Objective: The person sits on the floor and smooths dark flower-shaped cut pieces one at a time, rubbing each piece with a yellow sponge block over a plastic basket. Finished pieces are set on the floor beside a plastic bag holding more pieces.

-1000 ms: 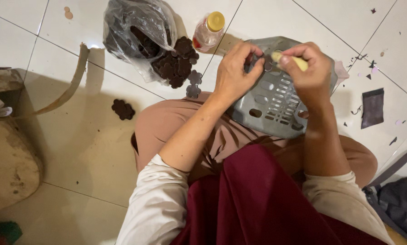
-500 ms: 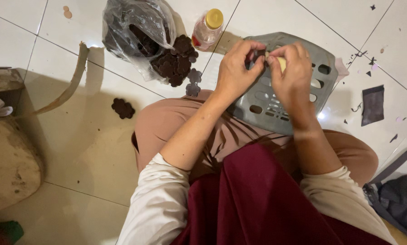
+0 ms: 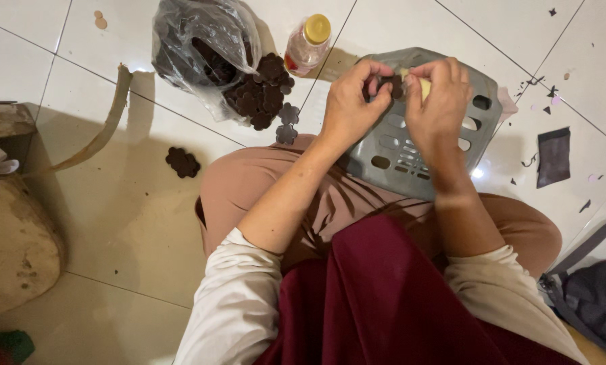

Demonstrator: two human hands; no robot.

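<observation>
A lone dark flower-shaped cutout [image 3: 182, 162] lies on the tiled floor [image 3: 113, 203] near the clear plastic bag [image 3: 201, 51], from which a heap of cutouts [image 3: 262, 91] spills, seemingly still unworked. Beside it stands a small yellow-capped bottle [image 3: 308, 44]. Over the grey perforated stool [image 3: 421, 145], the left hand [image 3: 353, 101] pinches a small dark piece [image 3: 392, 86]; the right hand [image 3: 438, 101] closes on a pale tool [image 3: 424, 86], mostly hidden.
</observation>
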